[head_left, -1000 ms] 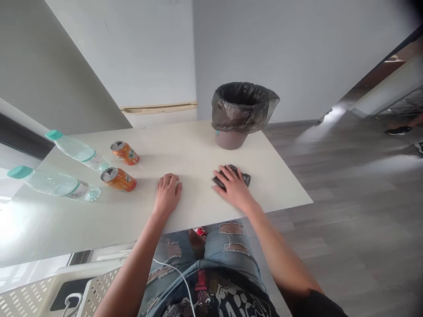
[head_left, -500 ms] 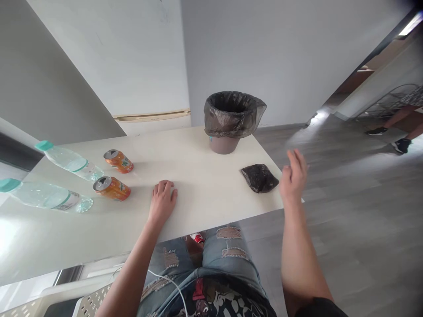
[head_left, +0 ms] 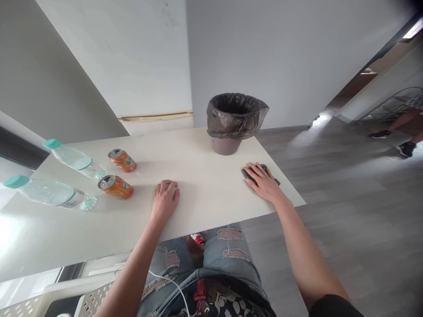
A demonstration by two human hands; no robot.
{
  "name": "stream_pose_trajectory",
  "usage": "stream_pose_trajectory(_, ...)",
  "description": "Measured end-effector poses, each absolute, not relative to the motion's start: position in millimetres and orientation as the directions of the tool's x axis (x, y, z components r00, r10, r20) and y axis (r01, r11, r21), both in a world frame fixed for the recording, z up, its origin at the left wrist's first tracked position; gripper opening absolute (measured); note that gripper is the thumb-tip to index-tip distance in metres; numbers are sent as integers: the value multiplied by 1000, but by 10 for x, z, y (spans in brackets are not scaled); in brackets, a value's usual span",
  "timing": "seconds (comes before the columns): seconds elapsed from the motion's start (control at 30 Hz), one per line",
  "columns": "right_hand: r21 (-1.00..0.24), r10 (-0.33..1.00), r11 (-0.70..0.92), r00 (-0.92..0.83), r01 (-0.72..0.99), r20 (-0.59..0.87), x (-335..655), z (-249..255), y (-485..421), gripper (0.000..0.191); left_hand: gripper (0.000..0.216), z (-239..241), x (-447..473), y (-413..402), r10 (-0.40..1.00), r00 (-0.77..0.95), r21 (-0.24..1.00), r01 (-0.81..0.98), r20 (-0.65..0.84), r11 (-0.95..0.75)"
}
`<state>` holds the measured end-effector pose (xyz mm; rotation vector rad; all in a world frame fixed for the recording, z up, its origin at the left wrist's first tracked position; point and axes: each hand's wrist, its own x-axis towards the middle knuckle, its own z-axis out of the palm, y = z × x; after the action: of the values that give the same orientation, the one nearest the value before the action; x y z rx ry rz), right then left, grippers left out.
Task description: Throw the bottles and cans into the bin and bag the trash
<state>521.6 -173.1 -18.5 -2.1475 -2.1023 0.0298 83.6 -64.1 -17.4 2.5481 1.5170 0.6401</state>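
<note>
My right hand (head_left: pixel 262 181) lies over a crumpled black plastic bag (head_left: pixel 245 172) near the table's right edge, its fingers stretched out and a little apart on top. Most of the bag is hidden beneath it. Palm down on the white table (head_left: pixel 198 189), my left hand (head_left: pixel 166 198) rests with loosely bent fingers and holds nothing. Left of it stand two orange drink cans (head_left: pixel 117 188), both opened at the top. Behind my right hand is a small brownish bin (head_left: pixel 226 146) with a black liner (head_left: pixel 236 123) folded over its rim.
Two clear plastic bottles (head_left: pixel 49 193) with teal caps stand at the table's left. A white fridge (head_left: pixel 132 57) is beyond the back edge. At the far right, another person's legs and black shoes (head_left: pixel 406 149) show on the grey floor (head_left: pixel 357 211).
My right hand has moved left and come down from beside the table edge onto the black bag. My left hand stays in place. The view has shifted slightly.
</note>
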Motion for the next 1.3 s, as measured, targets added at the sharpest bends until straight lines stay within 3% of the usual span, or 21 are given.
stream_pose_trajectory(0.8,-69,996,-52,56,996,69,5155,-175,-1725,65,16,-192,844,-630,863,403,289,824,304,-487)
stream_pose_trajectory(1.1,-6,891,45,-37,999,453,4878,72,-1757,70,15,-195,850,-668,873,380,328,819,306,-471)
stream_pose_trajectory(1.3,-25,711,191,-121,981,693,4674,740,-1205,65,17,-187,853,-707,885,368,338,826,285,-452)
